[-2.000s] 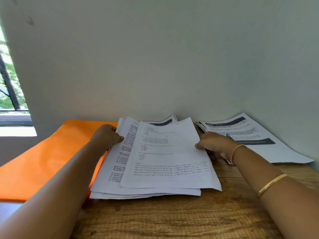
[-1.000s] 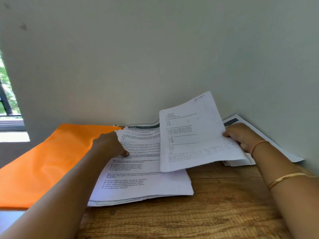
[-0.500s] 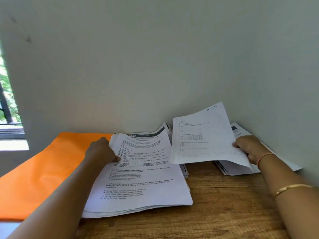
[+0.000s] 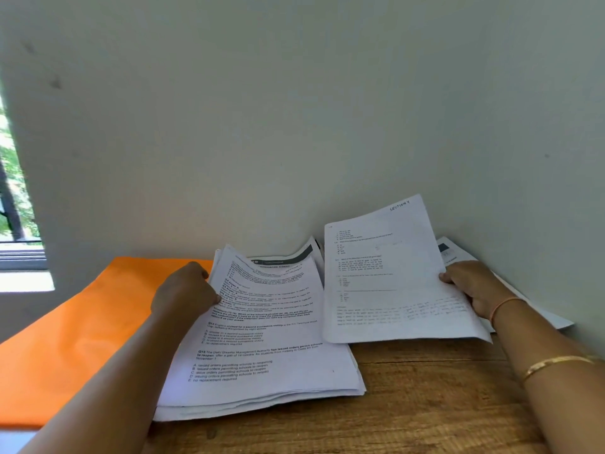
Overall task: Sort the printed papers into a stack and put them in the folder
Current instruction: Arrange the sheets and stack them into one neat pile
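Our right hand (image 4: 474, 290) pinches a loose sheet (image 4: 386, 283) held up beside the pile (image 4: 268, 348); our left hand (image 4: 186, 294) grips that pile's edge, next to the orange folder (image 4: 82, 329). Held by one edge, the sheet may sag and crease.

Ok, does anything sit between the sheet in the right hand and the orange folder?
Yes. The main paper stack lies between the held sheet and the orange folder, covering the folder's right edge, and the left hand grips that stack's left side. The right hand pinches the sheet by its right edge.
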